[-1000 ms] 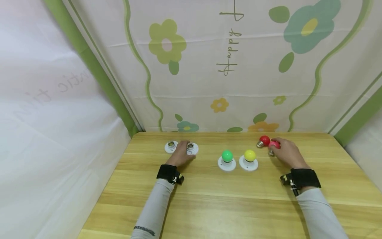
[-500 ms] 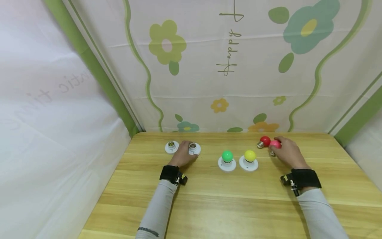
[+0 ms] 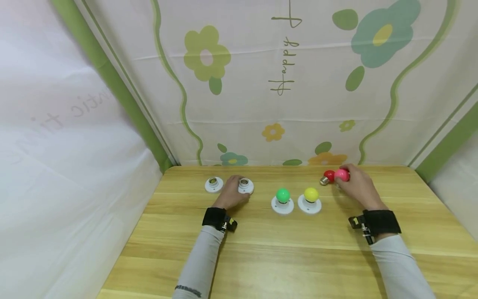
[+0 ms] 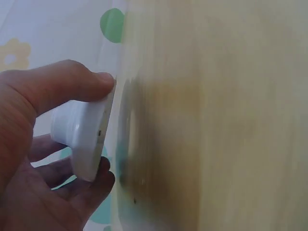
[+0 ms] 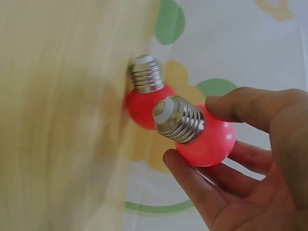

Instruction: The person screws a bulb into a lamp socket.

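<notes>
My left hand (image 3: 230,194) grips a white round lamp holder (image 3: 245,186) by its base. In the left wrist view the thumb and fingers pinch the lamp holder (image 4: 86,139) at its edges, its flat underside tipped toward the wooden table. My right hand (image 3: 359,187) holds a pink light bulb (image 3: 341,175) between thumb and fingers. Seen from the right wrist, the pink bulb's metal screw base (image 5: 179,120) points away from the palm. Just behind it a red bulb (image 5: 144,106) lies on the table.
Another lamp holder (image 3: 213,184) without a bulb stands left of my left hand. Between my hands stand two holders, one with a green bulb (image 3: 283,195), the other with a yellow bulb (image 3: 311,194). A printed curtain (image 3: 239,104) hangs along the wooden table's (image 3: 261,257) back edge.
My left hand has shifted slightly right, bringing the lamp holder with it. My right hand has raised the pink bulb a little, up beside the red one in the head view.
</notes>
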{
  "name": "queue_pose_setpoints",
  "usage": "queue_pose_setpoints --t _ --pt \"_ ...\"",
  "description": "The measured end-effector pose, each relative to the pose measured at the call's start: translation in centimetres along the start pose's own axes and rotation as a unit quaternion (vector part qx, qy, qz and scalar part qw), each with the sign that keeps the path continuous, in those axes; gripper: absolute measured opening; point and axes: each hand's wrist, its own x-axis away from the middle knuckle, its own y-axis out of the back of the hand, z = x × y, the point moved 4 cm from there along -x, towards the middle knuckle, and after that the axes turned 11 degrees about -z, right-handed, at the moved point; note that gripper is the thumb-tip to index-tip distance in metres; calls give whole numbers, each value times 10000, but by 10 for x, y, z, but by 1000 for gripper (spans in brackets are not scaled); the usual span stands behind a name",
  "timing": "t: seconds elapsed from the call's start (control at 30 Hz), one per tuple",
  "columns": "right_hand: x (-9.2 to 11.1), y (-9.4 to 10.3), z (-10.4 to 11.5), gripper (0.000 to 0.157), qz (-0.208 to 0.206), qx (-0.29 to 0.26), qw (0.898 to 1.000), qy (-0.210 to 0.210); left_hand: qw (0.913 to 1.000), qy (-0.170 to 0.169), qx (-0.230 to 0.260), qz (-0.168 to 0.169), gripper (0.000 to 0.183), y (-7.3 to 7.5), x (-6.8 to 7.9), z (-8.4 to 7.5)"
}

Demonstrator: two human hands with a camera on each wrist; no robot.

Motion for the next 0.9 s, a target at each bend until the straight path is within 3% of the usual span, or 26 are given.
queue_pose_setpoints --t 0.17,0.37,0.9 --pt "0 8 15 54 -56 21 10000 26 9996 -14 265 -91 67 -7 -2 -4" --pt "0 16 36 50 -187 139 9988 420 9982 -45 590 -46 69 -10 0 -12" --pt "7 22 96 51 -262 -112 9926 1179 9950 -625 778 -63 75 -13 6 -41"
